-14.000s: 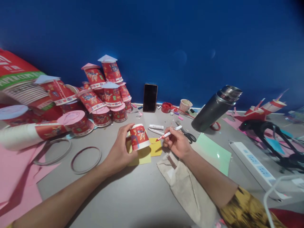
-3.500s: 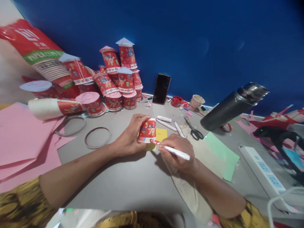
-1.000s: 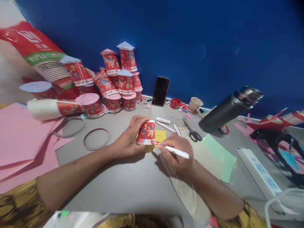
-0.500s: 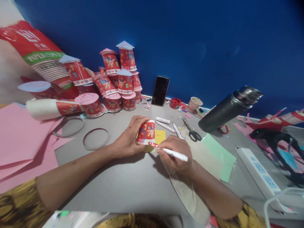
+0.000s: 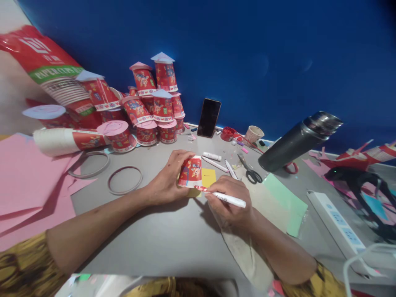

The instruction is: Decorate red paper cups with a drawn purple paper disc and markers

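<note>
My left hand (image 5: 168, 179) is wrapped round a red patterned paper cup (image 5: 191, 172) standing upside down on a yellow paper square (image 5: 208, 178). My right hand (image 5: 227, 200) grips a white marker with a red tip (image 5: 224, 197); the tip touches the yellow paper at the cup's rim. Both hands rest on the grey table (image 5: 161, 239).
A pile of red cups with paper lids (image 5: 151, 107) stands at the back left beside a sleeve of cups (image 5: 66, 140). Pink paper (image 5: 27, 177), two rings (image 5: 125, 180), a phone (image 5: 209, 117), scissors (image 5: 250, 171), loose markers (image 5: 216, 161), a steel flask (image 5: 298, 141), green paper (image 5: 287, 202) and a power strip (image 5: 335, 220) lie around.
Since 14 seconds ago the cup has been set upside down on the yellow paper and the marker brought to its rim. In the last second the marker tip shifts only slightly.
</note>
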Motion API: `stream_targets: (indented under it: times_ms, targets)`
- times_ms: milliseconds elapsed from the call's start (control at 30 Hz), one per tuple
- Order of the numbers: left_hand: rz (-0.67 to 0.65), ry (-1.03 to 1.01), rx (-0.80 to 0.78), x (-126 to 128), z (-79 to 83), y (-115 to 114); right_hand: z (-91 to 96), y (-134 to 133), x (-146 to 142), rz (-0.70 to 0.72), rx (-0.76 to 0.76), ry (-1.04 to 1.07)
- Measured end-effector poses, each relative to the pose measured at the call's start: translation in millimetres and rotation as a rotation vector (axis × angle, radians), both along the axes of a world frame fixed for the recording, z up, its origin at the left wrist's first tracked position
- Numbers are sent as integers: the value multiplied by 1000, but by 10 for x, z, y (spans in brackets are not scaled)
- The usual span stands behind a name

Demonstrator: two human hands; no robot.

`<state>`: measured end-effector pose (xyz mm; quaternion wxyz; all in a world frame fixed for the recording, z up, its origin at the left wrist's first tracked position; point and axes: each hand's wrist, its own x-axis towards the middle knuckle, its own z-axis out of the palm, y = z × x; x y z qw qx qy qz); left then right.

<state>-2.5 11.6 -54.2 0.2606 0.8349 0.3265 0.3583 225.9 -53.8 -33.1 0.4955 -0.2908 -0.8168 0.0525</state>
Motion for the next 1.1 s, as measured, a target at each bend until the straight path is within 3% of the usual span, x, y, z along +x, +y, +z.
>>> stream_targets:
  times_ms: [1100]
  targets:
    - [-1, 6, 31, -13, -15, 17, 21, 19, 15, -41, 6, -33]
